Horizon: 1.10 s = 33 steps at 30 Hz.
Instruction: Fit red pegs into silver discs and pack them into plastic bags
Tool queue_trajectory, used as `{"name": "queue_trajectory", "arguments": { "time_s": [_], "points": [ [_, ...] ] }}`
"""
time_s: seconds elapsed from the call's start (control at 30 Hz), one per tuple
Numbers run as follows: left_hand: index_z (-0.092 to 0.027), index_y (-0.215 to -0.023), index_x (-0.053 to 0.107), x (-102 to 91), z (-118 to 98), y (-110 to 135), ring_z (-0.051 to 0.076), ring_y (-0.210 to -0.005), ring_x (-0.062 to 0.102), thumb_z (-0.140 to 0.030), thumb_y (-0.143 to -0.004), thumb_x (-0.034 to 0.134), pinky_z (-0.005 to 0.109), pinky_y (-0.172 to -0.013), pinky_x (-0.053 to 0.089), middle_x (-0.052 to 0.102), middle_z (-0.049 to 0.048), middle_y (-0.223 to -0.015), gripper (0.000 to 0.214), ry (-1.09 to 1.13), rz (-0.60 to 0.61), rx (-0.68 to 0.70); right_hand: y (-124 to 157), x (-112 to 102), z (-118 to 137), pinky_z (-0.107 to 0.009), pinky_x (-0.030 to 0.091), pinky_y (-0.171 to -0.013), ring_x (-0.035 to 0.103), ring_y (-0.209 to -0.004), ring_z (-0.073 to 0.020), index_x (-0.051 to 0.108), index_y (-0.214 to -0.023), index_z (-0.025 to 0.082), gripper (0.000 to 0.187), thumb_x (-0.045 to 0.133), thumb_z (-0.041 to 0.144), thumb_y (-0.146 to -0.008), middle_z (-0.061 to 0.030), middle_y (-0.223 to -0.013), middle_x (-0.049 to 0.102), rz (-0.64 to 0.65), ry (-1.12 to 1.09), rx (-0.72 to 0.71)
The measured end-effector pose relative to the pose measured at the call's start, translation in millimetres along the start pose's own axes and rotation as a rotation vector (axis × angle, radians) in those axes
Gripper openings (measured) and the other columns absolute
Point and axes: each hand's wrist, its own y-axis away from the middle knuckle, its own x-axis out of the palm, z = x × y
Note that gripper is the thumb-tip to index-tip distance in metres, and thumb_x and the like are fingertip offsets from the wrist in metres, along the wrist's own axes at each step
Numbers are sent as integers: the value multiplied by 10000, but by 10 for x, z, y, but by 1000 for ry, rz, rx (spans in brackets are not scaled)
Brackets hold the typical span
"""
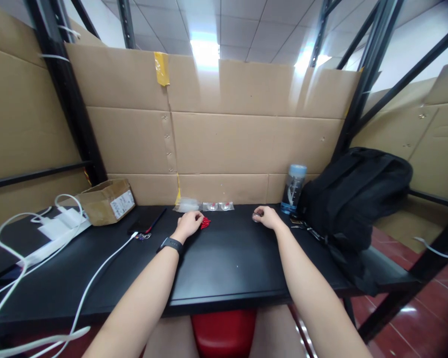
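1. One red seat (224,333) shows at the near edge, between the person's legs, below the black surface (227,268).
2. White cable (109,258): crosses the surface at left; its end lies by a dark flat device (145,220).
3. Left hand (188,223): dark watch (170,243) on wrist; fingers curled, tips beside a small heap of red pieces (205,223). Cannot tell whether a piece is gripped.
4. Right hand (267,217): well apart from the left; fingers bent down at a small shiny object (256,217), which touches them. Cannot tell whether they grip it; object partly hidden.
5. Right side: black backpack (354,194) slumped on the surface; clear bottle (293,191), blue lid, upright just beside it.
6. Beyond the hands: clear packets (218,206) in a row with a clear bag (187,204), near the cardboard wall (220,144).
7. Far left: open brown carton (100,201), labelled.
8. Farthest: lit ceiling panel (205,49).
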Motion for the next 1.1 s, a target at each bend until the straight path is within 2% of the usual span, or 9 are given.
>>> {"name": "queue_trajectory", "arguments": {
  "time_s": [0.13,0.23,0.33,0.43,0.53,0.67,0.77,0.93,1.1],
  "points": [
    [-259,-925,704,5,-11,2,273,-1133,645,-313,-944,514,368,-880,460,752,38,-1123,198,3,-52,-1,-10,-15,-38,-275,496,-761,688,-832,-188,748,-968,188,223,770,241,-753,-57,-916,758,-32,-6,9],
    [-242,-971,657,-29,-32,8,274,-1086,660,-337,-996,445,390,-887,448,750,59,-1079,234,37,-171,-21,-19,-25,-12,-295,506,-822,682,-885,-194,742,-983,190,238,760,235,-750,-65,-975,750,-77,-34,-22],
    [-229,-974,611,-81,-71,17,245,-1006,691,-324,-998,461,375,-906,448,755,54,-999,179,157,-299,3,-29,14,111,-327,519,-865,669,-903,-195,738,-987,193,250,748,232,-740,-67,-1009,743,-119,-161,-108],
    [-225,-911,610,-114,-137,36,216,-966,707,-292,-958,529,344,-901,467,762,41,-968,114,317,-359,52,-30,123,335,-345,543,-833,660,-826,-176,728,-1008,188,293,756,259,-725,-72,-1033,741,-62,-370,-170],
    [-223,-870,655,-119,-237,69,220,-905,715,-313,-907,603,341,-864,497,769,44,-924,111,417,-366,103,0,246,613,-360,557,-844,673,-826,-171,701,-1062,179,368,773,297,-720,-96,-1086,724,-4,-591,-205],
    [-214,-918,731,-112,-414,127,222,-882,732,-337,-858,673,335,-857,530,785,56,-936,148,585,-312,192,93,344,951,-396,540,-947,698,-963,-205,638,-1110,194,445,800,325,-717,-101,-1085,718,-9,-828,-217],
    [-210,-935,754,-101,-529,173,226,-904,729,-342,-871,663,339,-884,529,788,62,-974,172,626,-274,221,176,387,1124,-412,525,-999,691,-1070,-224,602,-1140,226,499,827,329,-707,-103,-1175,702,3,-957,-219],
    [-203,-942,735,8,-611,191,217,-889,695,-337,-926,588,333,-861,516,764,53,-957,200,611,-204,306,267,449,1274,-392,533,-976,662,-1175,-243,593,-1148,247,529,853,319,-692,-101,-1256,677,48,-1043,-256],
    [-180,-943,708,164,-639,137,225,-1064,633,-233,-897,590,353,-998,479,688,89,-1074,138,648,-296,244,287,438,1329,-364,531,-958,658,-1176,-239,616,-1113,238,487,853,328,-697,-87,-1219,695,50,-995,-313]
  ]
}}
